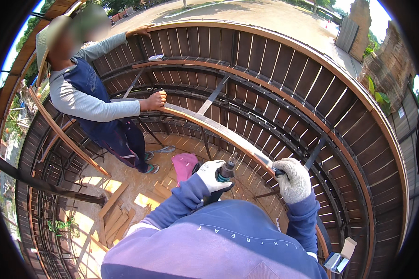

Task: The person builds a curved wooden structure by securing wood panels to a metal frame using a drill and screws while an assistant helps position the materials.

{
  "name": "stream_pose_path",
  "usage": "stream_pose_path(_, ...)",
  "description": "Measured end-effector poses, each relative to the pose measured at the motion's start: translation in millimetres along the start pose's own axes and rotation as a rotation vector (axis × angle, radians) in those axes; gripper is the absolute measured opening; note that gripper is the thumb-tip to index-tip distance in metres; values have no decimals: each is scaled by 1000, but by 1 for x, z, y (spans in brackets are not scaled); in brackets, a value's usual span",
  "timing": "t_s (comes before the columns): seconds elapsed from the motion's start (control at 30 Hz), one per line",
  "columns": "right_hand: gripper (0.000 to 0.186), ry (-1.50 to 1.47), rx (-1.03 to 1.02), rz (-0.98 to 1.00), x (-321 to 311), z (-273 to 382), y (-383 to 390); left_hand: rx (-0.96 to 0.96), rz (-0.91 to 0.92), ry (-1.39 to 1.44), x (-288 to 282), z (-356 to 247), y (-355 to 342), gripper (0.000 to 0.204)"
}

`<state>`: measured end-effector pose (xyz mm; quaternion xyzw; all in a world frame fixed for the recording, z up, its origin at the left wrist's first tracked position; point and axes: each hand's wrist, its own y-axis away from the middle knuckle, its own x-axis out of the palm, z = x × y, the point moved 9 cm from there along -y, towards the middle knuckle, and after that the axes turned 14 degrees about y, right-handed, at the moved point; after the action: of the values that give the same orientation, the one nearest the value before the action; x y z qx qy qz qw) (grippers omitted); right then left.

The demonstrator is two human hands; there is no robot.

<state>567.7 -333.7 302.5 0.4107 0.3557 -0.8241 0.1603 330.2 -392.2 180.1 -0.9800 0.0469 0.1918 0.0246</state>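
In my left hand [212, 175], which wears a white knit glove, is a cordless drill [226, 170] with a dark and teal body. Its chuck points forward, just left of a curved wooden rail [233, 139]. My right hand [293, 180], also gloved, is closed at the near end of that rail. A small dark thing [279, 172] shows at its thumb; its kind cannot be made out. Farther along, another person's closed hand [154, 101] rests at the rail's far end, and that person's other hand [138, 31] lies on the top edge of the slatted wall.
A curved wall of dark slats [284, 60] wraps around us, with metal brackets [214, 95] joining the rails. An open small box [341, 256] sits at the lower right. Below lie loose planks [114, 218] and a pink bag [185, 166]. A dark pole [46, 183] crosses at left.
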Motion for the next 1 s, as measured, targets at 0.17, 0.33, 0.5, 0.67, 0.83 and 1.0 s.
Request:
stream_pose_path(0.17, 27, 45, -278, 99, -3, 58, -57, 43, 0, -64, -3, -24, 33, 36)
stream_pose_path(0.33, 26, 164, -376, 349, 25, 72, -67, 32, 55, -89, 7, -18, 31, 45)
stream_pose_path(0.5, 26, 186, -441, 448, 47, 80, -62, 31, 62, -104, 5, -21, 35, 45)
stream_pose_path(0.67, 20, 235, -446, 458, 47, 87, -57, 66, 41, -114, 5, -27, 31, 36)
stream_pose_path(0.83, 19, 303, -452, 454, 41, 89, -51, 61, 96, -108, 13, -27, 24, 38)
stream_pose_path(1.0, 21, 260, -395, 468, 42, 70, -42, 108, 164, -114, 26, -25, 15, 38)
